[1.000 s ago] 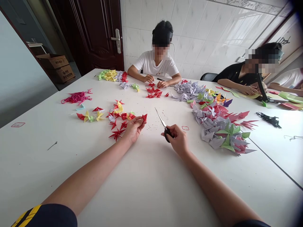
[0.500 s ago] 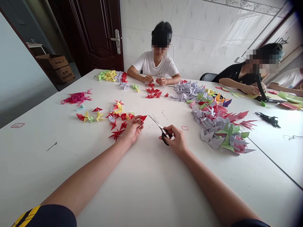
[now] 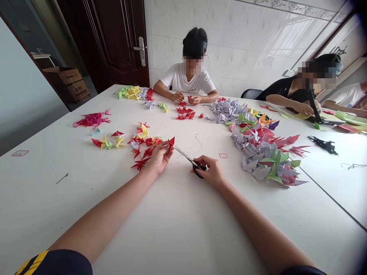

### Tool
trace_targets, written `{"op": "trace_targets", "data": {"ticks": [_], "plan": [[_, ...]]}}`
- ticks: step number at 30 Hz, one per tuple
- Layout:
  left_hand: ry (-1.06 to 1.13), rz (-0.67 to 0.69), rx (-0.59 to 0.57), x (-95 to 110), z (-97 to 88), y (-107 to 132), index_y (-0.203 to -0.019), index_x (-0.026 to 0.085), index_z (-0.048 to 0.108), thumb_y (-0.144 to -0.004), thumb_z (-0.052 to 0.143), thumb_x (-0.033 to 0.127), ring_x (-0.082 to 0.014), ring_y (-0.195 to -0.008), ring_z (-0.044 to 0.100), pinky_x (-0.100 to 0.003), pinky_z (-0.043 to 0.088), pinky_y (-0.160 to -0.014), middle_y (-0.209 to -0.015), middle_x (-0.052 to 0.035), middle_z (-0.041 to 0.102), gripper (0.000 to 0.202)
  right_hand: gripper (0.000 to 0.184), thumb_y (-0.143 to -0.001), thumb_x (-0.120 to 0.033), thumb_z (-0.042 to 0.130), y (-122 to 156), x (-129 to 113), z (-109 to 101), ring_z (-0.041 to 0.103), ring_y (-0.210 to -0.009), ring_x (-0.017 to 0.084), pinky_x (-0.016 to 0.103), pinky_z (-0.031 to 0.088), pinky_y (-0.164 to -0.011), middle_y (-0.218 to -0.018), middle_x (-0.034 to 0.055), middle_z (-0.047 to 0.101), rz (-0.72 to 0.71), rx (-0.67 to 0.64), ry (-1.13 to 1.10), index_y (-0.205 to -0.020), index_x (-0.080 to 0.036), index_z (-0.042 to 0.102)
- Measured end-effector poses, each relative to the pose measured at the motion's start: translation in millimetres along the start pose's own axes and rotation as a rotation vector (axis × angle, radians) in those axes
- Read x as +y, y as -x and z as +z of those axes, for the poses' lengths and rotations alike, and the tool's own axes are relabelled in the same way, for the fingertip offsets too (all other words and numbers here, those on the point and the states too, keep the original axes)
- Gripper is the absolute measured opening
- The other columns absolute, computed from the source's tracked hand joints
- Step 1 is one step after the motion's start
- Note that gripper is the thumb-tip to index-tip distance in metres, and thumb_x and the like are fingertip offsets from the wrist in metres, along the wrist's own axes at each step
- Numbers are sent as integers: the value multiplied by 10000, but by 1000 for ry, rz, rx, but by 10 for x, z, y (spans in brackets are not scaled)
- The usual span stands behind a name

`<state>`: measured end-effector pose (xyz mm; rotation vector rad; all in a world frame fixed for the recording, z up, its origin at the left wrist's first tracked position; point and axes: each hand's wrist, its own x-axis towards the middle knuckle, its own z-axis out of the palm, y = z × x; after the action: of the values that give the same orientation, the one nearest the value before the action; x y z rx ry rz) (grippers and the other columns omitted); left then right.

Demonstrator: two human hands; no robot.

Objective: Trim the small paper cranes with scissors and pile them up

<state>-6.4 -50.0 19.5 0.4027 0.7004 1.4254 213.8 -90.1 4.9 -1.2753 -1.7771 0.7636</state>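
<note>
Pinched in my left hand (image 3: 160,157) is a red paper crane (image 3: 171,142), one pointed part standing up past the fingertips. My right hand (image 3: 210,171) grips black-handled scissors (image 3: 197,166) by their loops. The blades lie almost together, with their tips right beside the crane; whether they touch it I cannot tell. Small dark specks are scattered on the table below the blades. Left of and behind my left hand lie several folded cranes, among them red ones (image 3: 140,164) and a yellow one (image 3: 142,131).
A big pile of grey, pink and green cranes (image 3: 258,149) spreads on the right. Magenta cords (image 3: 91,119) lie at left, black cords (image 3: 322,144) at right. Across the white table (image 3: 160,229), a person in a white shirt (image 3: 187,78) handles red paper; another person (image 3: 292,93) works at right.
The scissors' blades have closed and moved left to the red crane. In my left hand the crane's point has turned more upright.
</note>
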Motion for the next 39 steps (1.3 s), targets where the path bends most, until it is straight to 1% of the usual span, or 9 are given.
{"op": "trace_targets", "data": {"ticks": [5, 9, 16, 21, 26, 29, 32, 35, 39], "plan": [[14, -11, -21, 6, -5, -5, -832, 132, 636, -728, 741, 89, -61, -646, 601, -172, 482, -599, -747, 7, 616, 154, 226, -665, -295, 738, -3, -8, -1, 484, -598, 147, 290, 416, -598, -653, -18, 599, -13, 27, 39, -880, -235, 704], [9, -8, -58, 5, -6, -11, -796, 119, 643, -688, 766, 106, -20, -534, 491, -155, 385, -496, -708, 21, 593, 164, 222, -660, -297, 723, -5, -25, -3, 489, -606, 153, 300, 423, -621, -663, -12, 620, -1, 13, 25, -870, -231, 699], [-22, 1, -43, 8, 17, 3, -738, 127, 627, -667, 766, 111, -21, -529, 468, -167, 380, -514, -703, 15, 604, 157, 228, -653, -225, 653, 1, -23, 10, 489, -614, 153, 308, 424, -657, -691, -2, 687, 13, 5, 6, -876, -225, 701], [-54, 4, -49, -3, 13, 4, -781, 131, 630, -656, 773, 122, -28, -506, 461, -163, 383, -501, -676, 18, 583, 190, 230, -667, -210, 646, -7, -3, 9, 508, -616, 151, 300, 421, -636, -699, 4, 721, 32, 4, -28, -889, -215, 705], [-12, -18, 21, 7, 20, 11, -851, 140, 628, -760, 749, 292, -66, -537, 497, -188, 405, -511, -688, -30, 609, 215, 281, -697, -333, 732, -49, 46, -24, 665, -695, 200, 297, 444, -599, -739, 42, 719, 158, -34, -301, -935, -188, 703], [-27, -39, 11, 15, 8, 17, -877, 138, 632, -779, 734, 343, -77, -556, 508, -200, 417, -530, -712, -52, 628, 249, 345, -669, -406, 786, -68, 73, -46, 689, -719, 215, 303, 470, -608, -736, 40, 702, 181, -48, -389, -921, -187, 703], [-93, 10, -40, 10, -7, 23, -885, 139, 639, -703, 783, 268, -66, -578, 510, -188, 407, -548, -725, -32, 618, 266, 354, -670, -422, 780, -75, 96, -55, 621, -641, 179, 294, 431, -557, -744, 45, 712, 162, -46, -294, -925, -189, 701], [-164, 65, -46, -11, -9, 33, -830, 144, 624, -641, 801, 233, -65, -615, 517, -184, 391, -566, -728, -10, 594, 274, 328, -685, -393, 752, -88, 113, -84, 553, -616, 157, 287, 398, -551, -751, 40, 715, 110, -22, -191, -937, -192, 695], [-409, 199, -51, -59, -10, 50, -834, 161, 637, -672, 750, 255, -85, -684, 526, -214, 414, -649, -758, -2, 583, 219, 277, -676, -388, 745, -123, 123, -170, 495, -591, 145, 290, 383, -582, -649, 6, 651, 56, 160, 15, -870, -199, 690]]}}
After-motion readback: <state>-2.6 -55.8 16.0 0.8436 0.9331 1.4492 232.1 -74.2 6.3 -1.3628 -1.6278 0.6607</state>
